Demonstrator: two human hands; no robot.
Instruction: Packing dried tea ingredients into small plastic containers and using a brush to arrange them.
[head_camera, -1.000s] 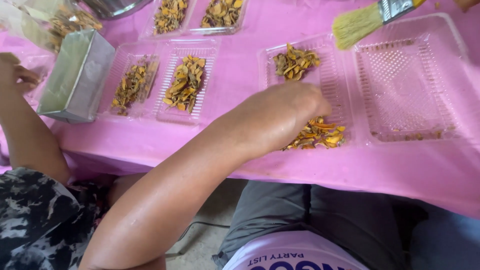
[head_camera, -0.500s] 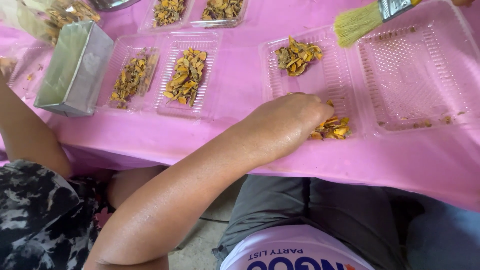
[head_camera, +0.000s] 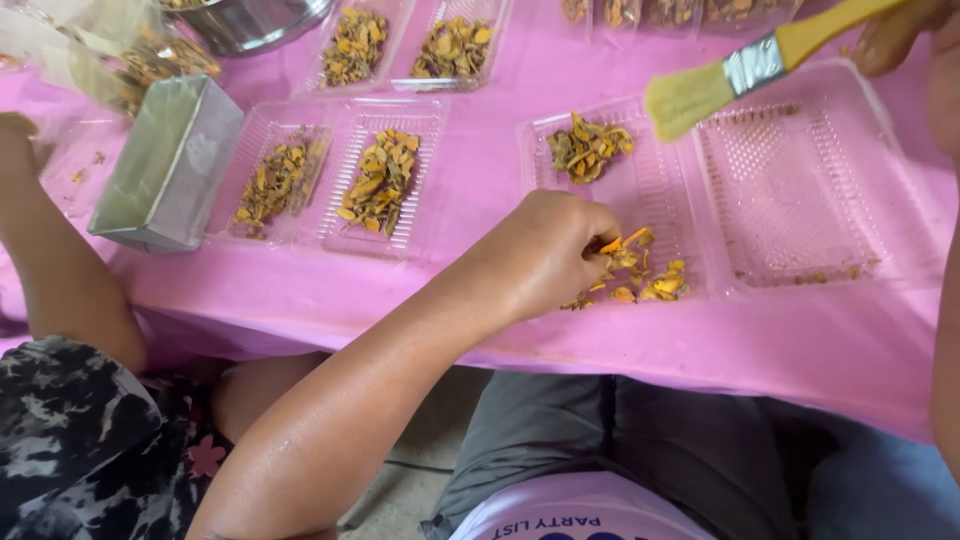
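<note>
Just now the left hand (head_camera: 545, 255) pinches a few orange dried pieces (head_camera: 630, 275) at the near end of the clear hinged tray (head_camera: 800, 190), while the right hand (head_camera: 900, 35), above that tray's far corner, grips a yellow-handled brush (head_camera: 740, 70).

- The bench (head_camera: 500, 170) wears a bright pink cloth, plain, with no print
- The clear hinged tray (head_camera: 800, 180) is see-through plastic with a moulded grid of small raised dots, tinged pink from the cloth beneath
- The dried pieces (head_camera: 640, 280) in it are orange and golden yellow, some brownish
- The pile in the twin tray (head_camera: 380, 180) is yellow-ochre mixed with olive brown
- The brush (head_camera: 745, 70) has a yellow handle, a silver metal band and pale straw-yellow bristles
- The metal box (head_camera: 165, 165) is dull silver-grey with a greenish sheen
- The sleeve (head_camera: 70, 440) is black with a grey-white mottled pattern and a small pink flower
- The trousers (head_camera: 620, 440) are plain dark grey
</note>
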